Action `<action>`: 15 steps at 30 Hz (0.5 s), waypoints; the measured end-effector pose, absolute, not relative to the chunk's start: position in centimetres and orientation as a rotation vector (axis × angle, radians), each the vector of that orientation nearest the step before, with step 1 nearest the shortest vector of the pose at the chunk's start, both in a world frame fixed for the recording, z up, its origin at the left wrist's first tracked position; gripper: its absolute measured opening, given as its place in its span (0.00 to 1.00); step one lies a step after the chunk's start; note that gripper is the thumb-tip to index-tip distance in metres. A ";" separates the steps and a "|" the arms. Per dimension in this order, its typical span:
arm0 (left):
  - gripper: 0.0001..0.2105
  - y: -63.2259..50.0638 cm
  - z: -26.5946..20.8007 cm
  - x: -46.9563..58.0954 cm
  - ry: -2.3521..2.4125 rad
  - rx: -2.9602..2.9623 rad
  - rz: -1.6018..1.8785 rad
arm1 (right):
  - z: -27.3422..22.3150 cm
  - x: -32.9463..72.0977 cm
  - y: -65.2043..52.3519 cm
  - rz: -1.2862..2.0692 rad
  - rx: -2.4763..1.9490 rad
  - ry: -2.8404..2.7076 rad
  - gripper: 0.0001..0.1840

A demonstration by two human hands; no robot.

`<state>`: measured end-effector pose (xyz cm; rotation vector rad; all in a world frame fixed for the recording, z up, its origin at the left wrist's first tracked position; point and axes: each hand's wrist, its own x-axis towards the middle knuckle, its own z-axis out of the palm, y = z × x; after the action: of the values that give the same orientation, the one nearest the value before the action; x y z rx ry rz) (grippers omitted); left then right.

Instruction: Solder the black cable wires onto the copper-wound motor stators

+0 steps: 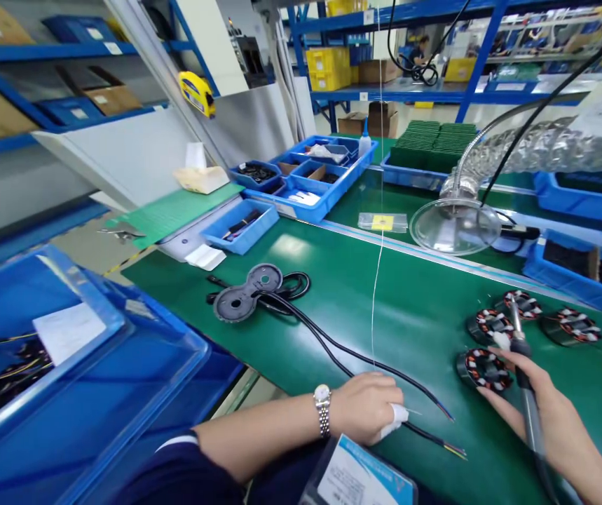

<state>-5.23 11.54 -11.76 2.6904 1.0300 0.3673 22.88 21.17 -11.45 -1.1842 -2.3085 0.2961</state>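
My right hand (558, 403) has a soldering iron (530, 414) resting in it, the metal tip pointing away over the stators. Its fingers, one with a white covering, also reach a round motor stator (469, 370) with copper windings. Three more stators (571, 328) stand just behind. My left hand (364, 407) is closed on a thin solder wire (374, 308) that hangs from above; a short end sticks out past its white-wrapped finger. Under this hand run two black cables (326, 337) with stripped coloured ends, coming from a grey figure-eight housing (235, 304).
Blue bins (85, 407) stand at the left, and a blue parts tray (326, 203) at the back. A clear fume hood (453, 228) on a flexible duct hangs over the right rear. A small bag (398, 223) with a yellow label lies near the metal strip.
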 end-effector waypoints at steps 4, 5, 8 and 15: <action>0.12 12.5 -9.9 -5.3 1.135 2.535 0.394 | -9.9 23.3 20.4 0.361 -1.158 -2.366 0.30; 0.11 12.8 -9.5 -5.3 1.208 2.489 0.406 | -9.3 23.6 20.2 0.409 -1.157 -2.388 0.30; 0.10 14.0 -8.8 -5.2 1.308 2.419 0.376 | -7.5 24.3 20.2 0.580 -1.156 -2.381 0.31; 0.07 15.4 -9.4 -3.1 1.411 2.424 0.215 | -7.2 22.6 24.3 0.530 -1.187 -2.231 0.26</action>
<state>-3.11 15.45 -9.40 2.4241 1.4110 0.2146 22.61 24.30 -7.24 -1.1873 -2.2307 0.5302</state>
